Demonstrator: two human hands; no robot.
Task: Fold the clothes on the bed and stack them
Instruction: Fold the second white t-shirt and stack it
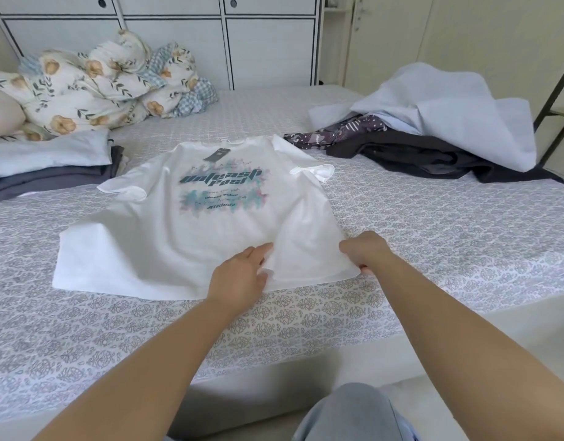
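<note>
White cotton t-shirt with a teal printed front (pixel 210 218) lies spread face up on the patterned grey bedsheet (pixel 433 237), hem nearest. The left hand (pixel 242 275) and the right hand (pixel 366 253) each pinch the hem's right part, fingers curled on the cloth. It looks light, limp and prone to wrinkling; shoulders and hem corners seem the best holds. A folded stack (pixel 48 167) sits left, an unfolded heap of clothes (pixel 433 138) right.

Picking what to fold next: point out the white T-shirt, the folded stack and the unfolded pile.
white T-shirt (pixel 166 237): head view, plain lower front.
folded stack (pixel 48 154): head view, top light-blue piece.
unfolded pile (pixel 433 151): head view, dark garment.
</note>
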